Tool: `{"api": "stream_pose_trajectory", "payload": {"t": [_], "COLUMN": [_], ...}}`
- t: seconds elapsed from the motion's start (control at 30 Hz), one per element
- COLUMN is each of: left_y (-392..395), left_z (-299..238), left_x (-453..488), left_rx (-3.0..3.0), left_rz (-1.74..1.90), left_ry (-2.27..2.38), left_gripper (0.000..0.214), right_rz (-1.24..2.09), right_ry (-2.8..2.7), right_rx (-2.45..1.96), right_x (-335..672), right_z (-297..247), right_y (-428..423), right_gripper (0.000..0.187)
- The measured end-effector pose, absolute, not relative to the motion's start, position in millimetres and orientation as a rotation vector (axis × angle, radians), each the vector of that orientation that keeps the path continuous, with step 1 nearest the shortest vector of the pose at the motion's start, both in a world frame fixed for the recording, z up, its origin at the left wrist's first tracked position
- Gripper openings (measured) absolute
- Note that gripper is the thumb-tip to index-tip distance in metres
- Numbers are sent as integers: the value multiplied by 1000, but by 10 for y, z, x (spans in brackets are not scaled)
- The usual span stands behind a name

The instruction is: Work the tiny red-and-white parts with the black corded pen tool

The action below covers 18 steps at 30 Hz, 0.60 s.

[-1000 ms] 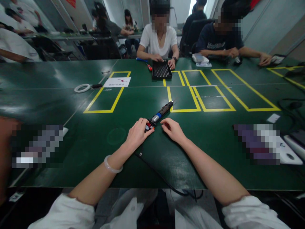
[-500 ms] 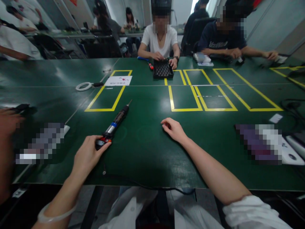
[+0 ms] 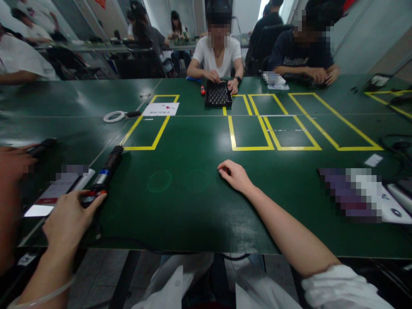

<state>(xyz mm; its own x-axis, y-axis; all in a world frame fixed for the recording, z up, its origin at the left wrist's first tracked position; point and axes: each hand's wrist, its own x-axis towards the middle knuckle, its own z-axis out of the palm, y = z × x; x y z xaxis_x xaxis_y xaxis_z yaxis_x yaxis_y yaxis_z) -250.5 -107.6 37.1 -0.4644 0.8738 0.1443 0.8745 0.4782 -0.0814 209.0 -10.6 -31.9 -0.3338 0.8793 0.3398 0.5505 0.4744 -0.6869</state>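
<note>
My left hand [image 3: 69, 216] grips the back end of an electric screwdriver [image 3: 103, 174], which has a dark body with a blue band and red parts near my fingers. Its thin bit points away from me, reaching the corner of a yellow tape outline. A black cord [image 3: 141, 243] lies along the table's near edge. My right hand [image 3: 234, 175] rests on the green table [image 3: 193, 219] with fingers loosely curled, a gap between thumb and forefinger, and nothing visible in it.
Yellow tape outlines [image 3: 252, 148] mark the table. A white card [image 3: 161, 109] and a coiled white cable [image 3: 114, 116] lie ahead. Across, a person reaches into a black tray [image 3: 219, 94]. Another person's hand [image 3: 16, 163] and a booklet [image 3: 59, 189] are at left; printed sheets [image 3: 350, 195] lie right.
My left hand has carried the electric screwdriver leftward and slightly toward me, to beside the booklet. My right hand has stayed in place.
</note>
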Motion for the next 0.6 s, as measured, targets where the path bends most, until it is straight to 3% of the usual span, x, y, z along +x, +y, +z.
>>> {"api": "stream_pose_trajectory", "payload": {"t": [0.13,0.27,0.43,0.6], "left_y": [-1109,-1093,-1022,-783], "left_z": [382,373,470,611], "left_x": [-2395,-2313,-2335,-2154], "left_rx": [-1565,-1620,-1631,-1827], "left_rz": [141,213,180,-160], "left_ry": [-2243,-2212,-2322,-2436], "left_gripper": [53,43,51,44], "right_rz": [604,604,595,624], "right_ry": [-2038,-2046,-2046,-2026], "right_rx": [-1187,-1190,-1194,-1208], "right_x": [2088,2089,2085,2073], "right_z": [-319,-332,-320,-304], "right_y": [-103,-101,-102,-106], "right_gripper": [10,10,11,11]}}
